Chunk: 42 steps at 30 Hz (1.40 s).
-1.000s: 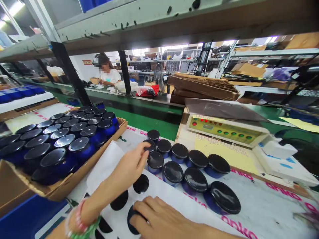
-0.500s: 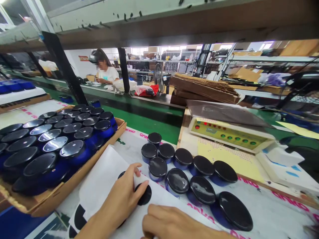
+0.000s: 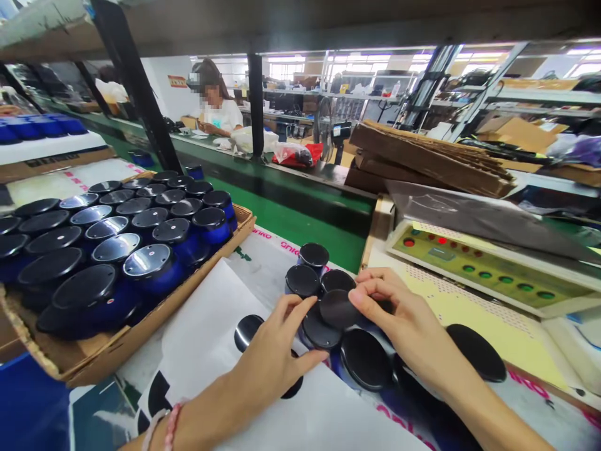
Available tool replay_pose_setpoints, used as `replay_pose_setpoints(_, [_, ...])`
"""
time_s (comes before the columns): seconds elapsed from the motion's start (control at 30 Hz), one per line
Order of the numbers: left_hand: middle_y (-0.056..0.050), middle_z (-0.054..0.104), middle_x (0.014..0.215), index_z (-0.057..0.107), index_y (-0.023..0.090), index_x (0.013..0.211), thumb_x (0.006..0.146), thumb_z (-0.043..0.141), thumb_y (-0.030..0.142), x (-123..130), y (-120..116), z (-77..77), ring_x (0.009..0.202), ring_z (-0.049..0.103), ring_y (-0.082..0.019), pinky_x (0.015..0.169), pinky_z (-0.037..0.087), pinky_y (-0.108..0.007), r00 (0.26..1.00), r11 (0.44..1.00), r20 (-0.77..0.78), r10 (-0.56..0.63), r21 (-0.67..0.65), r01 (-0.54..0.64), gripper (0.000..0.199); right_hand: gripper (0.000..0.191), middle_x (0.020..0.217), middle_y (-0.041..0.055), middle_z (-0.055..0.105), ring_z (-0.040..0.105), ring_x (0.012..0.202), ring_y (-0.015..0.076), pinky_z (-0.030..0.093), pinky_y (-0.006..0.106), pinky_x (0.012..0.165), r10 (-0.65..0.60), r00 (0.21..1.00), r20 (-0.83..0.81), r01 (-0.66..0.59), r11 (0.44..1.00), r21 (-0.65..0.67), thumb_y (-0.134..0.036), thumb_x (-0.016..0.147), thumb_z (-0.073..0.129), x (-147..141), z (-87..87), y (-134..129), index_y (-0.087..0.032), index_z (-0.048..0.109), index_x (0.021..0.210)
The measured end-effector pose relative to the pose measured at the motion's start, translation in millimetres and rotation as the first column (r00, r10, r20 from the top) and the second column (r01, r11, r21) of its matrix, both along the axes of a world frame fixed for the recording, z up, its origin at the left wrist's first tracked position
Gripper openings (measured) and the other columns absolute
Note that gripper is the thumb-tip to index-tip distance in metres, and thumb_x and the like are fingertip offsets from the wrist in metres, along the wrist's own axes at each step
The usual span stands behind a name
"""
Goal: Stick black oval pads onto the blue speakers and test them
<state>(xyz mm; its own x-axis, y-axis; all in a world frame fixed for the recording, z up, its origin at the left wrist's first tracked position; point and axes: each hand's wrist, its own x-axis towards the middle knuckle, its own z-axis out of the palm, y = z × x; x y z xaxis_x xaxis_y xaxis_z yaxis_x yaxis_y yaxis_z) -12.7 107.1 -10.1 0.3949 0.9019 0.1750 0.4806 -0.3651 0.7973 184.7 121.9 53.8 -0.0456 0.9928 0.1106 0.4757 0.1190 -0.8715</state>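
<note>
My right hand (image 3: 394,313) pinches a thin black round sticker (image 3: 339,309) by its right edge, tilted over a blue round case with a black top (image 3: 320,332). On the left side of that same case, my left hand (image 3: 286,338) has its thumb and fingers set around the rim. Beneath my left wrist lies a white backing sheet (image 3: 206,326) with black round stickers (image 3: 248,332) on it. More cases of this kind (image 3: 365,359) stand close around, some partly hidden by my right hand and forearm.
A cardboard tray (image 3: 188,288) full of blue cases stands at the left. To the right is a control box (image 3: 474,269) with buttons and a red light. Behind runs a green conveyor belt (image 3: 300,219); a person (image 3: 223,113) sits beyond it. A shelf (image 3: 300,31) hangs overhead.
My right hand has moved up and forward from the sheet and now holds a sticker over a case. My left hand has shifted right from the sheet to that case. The view has turned.
</note>
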Motion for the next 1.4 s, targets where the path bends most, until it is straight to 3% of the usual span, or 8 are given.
replay_pose_setpoints(0.1, [0.002,0.054,0.122,0.04,0.032,0.124,0.074,0.072,0.017,0.9,-1.2,4.8,0.107,0.056,-0.019,0.092,0.046,-0.032,0.996,0.996,0.085,0.028,-0.083,-0.021,0.062,0.03,0.114,0.004,0.05,0.043,0.114,0.0265,0.027,0.046,0.1,-0.013,1.0,0.026,0.014,1.0,-0.021,-0.05,0.08,0.056,-3.0,-7.9,-2.3,-0.024,0.06,0.065])
replay_pose_setpoints(0.27, [0.006,0.059,0.116,0.043,0.034,0.12,0.073,0.072,0.017,4.0,-2.0,8.2,0.102,0.058,-0.016,0.089,0.045,-0.029,0.989,0.982,0.126,0.078,-0.181,-0.054,0.057,0.028,0.116,0.003,0.051,0.039,0.117,0.0282,0.021,0.052,0.102,0.003,0.997,0.071,0.003,0.996,-0.088,-0.048,0.078,0.053,-10.6,-17.4,-5.2,-0.026,0.062,0.064])
replay_pose_setpoints(0.8, [0.006,0.058,0.116,0.041,0.033,0.119,0.074,0.071,0.017,4.4,-3.6,5.8,0.1,0.059,-0.015,0.084,0.046,-0.027,0.99,0.989,0.122,0.068,-0.141,-0.051,0.056,0.027,0.111,0.0027,0.053,0.038,0.114,0.0271,0.023,0.051,0.096,0.007,0.959,0.283,-0.001,1.0,-0.02,-0.041,0.084,0.047,-19.7,-21.0,-7.4,-0.024,0.058,0.066])
replay_pose_setpoints(1.1, [0.005,0.059,0.114,0.043,0.031,0.118,0.075,0.071,0.017,3.9,-2.7,6.3,0.099,0.059,-0.016,0.083,0.047,-0.028,0.994,0.993,0.088,0.06,-0.107,-0.05,0.054,0.023,0.109,0.0061,0.053,0.042,0.109,0.0278,0.028,0.051,0.092,-0.002,0.914,0.406,-0.045,0.993,0.105,-0.034,0.09,0.044,-21.9,-25.1,-9.8,-0.023,0.055,0.073])
replay_pose_setpoints(1.4, [0.006,0.058,0.117,0.042,0.032,0.119,0.075,0.071,0.016,4.1,-3.6,6.0,0.103,0.058,-0.015,0.087,0.045,-0.025,0.994,0.994,0.084,0.064,-0.091,-0.057,0.056,0.02,0.103,0.0075,0.053,0.044,0.103,0.0271,0.033,0.045,0.083,-0.026,0.865,0.502,-0.088,0.975,0.202,-0.03,0.092,0.043,-23.2,-28.8,-10.9,-0.022,0.052,0.076])
